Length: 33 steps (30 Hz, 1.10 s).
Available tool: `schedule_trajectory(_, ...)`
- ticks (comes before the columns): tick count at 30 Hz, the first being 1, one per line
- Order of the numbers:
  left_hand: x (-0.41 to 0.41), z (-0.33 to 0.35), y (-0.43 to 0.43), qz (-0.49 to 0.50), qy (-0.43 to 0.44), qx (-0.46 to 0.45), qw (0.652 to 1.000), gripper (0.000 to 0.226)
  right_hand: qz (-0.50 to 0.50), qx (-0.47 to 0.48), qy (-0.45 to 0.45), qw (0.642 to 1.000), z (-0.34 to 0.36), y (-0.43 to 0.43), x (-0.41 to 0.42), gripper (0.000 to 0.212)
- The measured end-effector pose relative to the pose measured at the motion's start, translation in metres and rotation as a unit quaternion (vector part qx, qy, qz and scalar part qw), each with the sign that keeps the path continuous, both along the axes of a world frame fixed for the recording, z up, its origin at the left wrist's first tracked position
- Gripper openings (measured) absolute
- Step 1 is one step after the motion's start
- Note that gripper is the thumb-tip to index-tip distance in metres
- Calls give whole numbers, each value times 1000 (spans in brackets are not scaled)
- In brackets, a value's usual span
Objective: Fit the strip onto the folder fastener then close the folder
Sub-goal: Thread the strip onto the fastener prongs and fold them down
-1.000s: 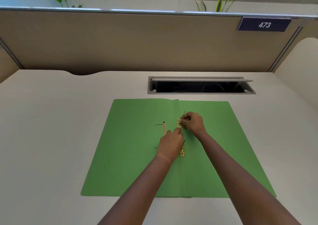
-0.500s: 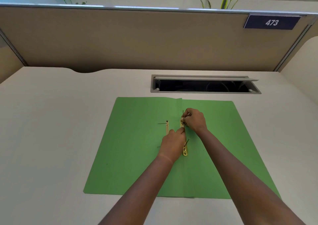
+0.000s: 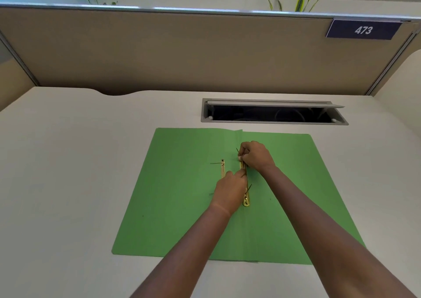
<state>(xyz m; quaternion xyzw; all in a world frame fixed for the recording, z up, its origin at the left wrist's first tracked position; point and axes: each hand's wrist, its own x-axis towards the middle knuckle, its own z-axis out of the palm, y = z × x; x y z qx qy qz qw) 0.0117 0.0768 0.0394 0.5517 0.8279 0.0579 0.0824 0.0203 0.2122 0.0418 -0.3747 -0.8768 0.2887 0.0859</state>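
We record two bare forearms entering from the near edge and meeting over an open green folder (image 3: 182,206) that lies flat on a pale desk (image 3: 68,183). The left hand (image 3: 230,189) rests on the folder with its fingers drawn together, the fingertips pressing on the middle of a gold metal strip (image 3: 245,197); the near end of that strip shows just to the right of this hand, lying flat on the folder's right leaf close to the centre fold. Just beyond the left hand, the right hand (image 3: 256,156) is closed in a pinch at the far end of the same strip, where a thin dark prong stands up beside its fingers; whether the prong has passed through the strip's hole we cannot tell. Immediately to the left of the left hand, a second gold piece, the folder fastener (image 3: 222,167), lies on the left leaf, partly hidden by the knuckles, with thin prongs pointing leftward. Farther out, beyond the right hand, a recessed cable tray (image 3: 273,113) in the desk stands with its lid raised; dark cables are faintly visible inside. Behind it rises a beige partition (image 3: 159,51) carrying a plate marked 473 (image 3: 363,30).
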Motion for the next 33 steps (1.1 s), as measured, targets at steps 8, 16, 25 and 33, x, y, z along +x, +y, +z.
schedule_trajectory(8,0,0,-2,3,-2,-2,1000,36,-91,-58,55,993,-11,-2,-7,15)
schedule_trajectory(16,-3,-3,-2,7,-27,0,1000,39,-181,-131,145,964,-8,-5,12,28)
schedule_trajectory(25,-7,-7,-1,32,-86,36,995,35,-21,-128,149,980,-10,-59,92,12)
schedule_trajectory(33,-7,-7,-1,36,-97,39,994,39,34,67,109,991,-13,-83,101,13)
